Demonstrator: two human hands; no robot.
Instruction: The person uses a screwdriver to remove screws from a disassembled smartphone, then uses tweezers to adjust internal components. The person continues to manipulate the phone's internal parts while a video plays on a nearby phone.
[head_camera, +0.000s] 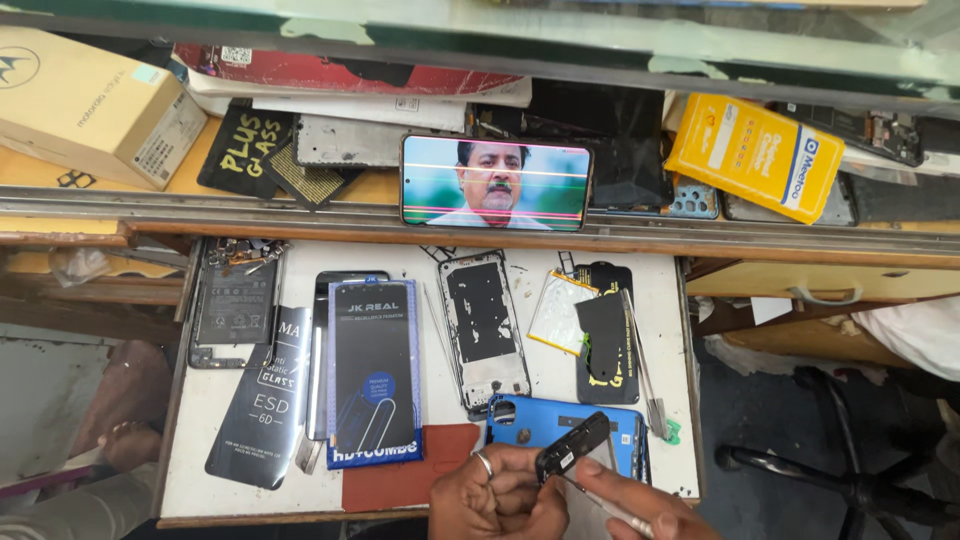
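My left hand (500, 497), with a ring on one finger, grips a small black plastic phone part (572, 446) at the near edge of the white pull-out work tray (210, 420). My right hand (630, 505) holds a thin metal tool (612, 507) whose tip touches that part. Just behind the hands lies a blue phone back cover (530, 418). A bare phone frame (483, 330) lies in the middle of the tray. To its right sit a silver battery (558, 310) and a black phone back panel (603, 345), with tweezers (645, 365) along their right side.
Screen-protector packs (375, 370) and an opened phone (232, 300) lie on the tray's left; a dark red mat (405, 475) lies near the front. A phone with a lit screen (495, 182) leans on the shelf behind, among boxes (95, 105) and a yellow packet (755, 155). A stool (860, 480) stands right.
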